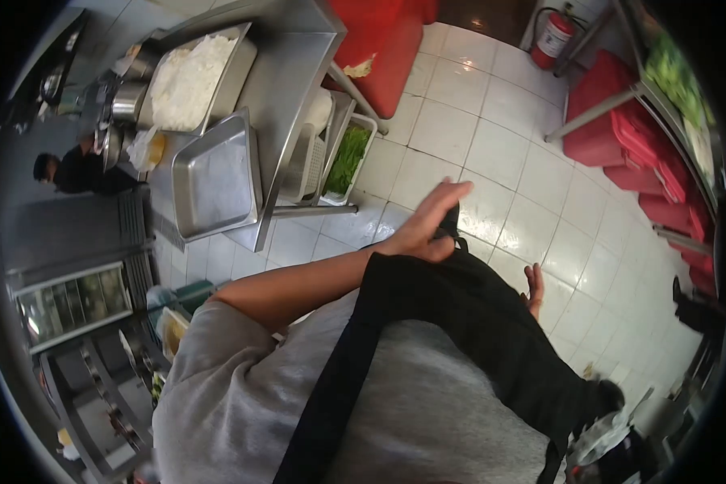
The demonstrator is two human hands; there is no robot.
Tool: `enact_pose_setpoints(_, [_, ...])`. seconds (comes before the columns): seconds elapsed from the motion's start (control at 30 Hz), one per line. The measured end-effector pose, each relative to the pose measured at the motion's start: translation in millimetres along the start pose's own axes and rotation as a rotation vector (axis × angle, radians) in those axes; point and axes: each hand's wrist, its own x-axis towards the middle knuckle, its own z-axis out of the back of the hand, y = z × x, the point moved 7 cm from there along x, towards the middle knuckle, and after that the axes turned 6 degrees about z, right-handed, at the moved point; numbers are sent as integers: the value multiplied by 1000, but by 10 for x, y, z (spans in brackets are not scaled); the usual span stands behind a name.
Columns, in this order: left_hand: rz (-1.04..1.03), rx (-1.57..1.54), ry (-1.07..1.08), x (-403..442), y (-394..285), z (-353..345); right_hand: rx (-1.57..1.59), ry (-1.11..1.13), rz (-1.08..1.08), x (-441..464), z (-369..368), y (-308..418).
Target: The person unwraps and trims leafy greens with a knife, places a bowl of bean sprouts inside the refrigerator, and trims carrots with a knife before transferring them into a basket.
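My left hand (427, 226) is in the middle of the view, with its fingers stretched out. It lies at the edge of the black apron (476, 323) worn over a grey shirt, and nothing shows in it. Beyond the apron's far side, only the fingers of my right hand (534, 290) are seen, slightly bent and apart, with nothing visible between them; the apron hides the rest.
A steel table (286, 113) at upper left bears an empty metal tray (218, 181) and a pan of white food (189, 81). Greens (348, 160) sit below. Red bins (613, 121) and a fire extinguisher (552, 40) stand right. A co-worker (81, 169) is far left.
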Motion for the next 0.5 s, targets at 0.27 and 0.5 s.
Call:
enact_pose_setpoints(0.27, [833,879,-1203,-698,2756,1793,-190,73,95,1199,519,739])
enact_pose_setpoints(0.5, [1426,627,-723,-930,3794,2441,-877,390,-129,1941,1394,-900])
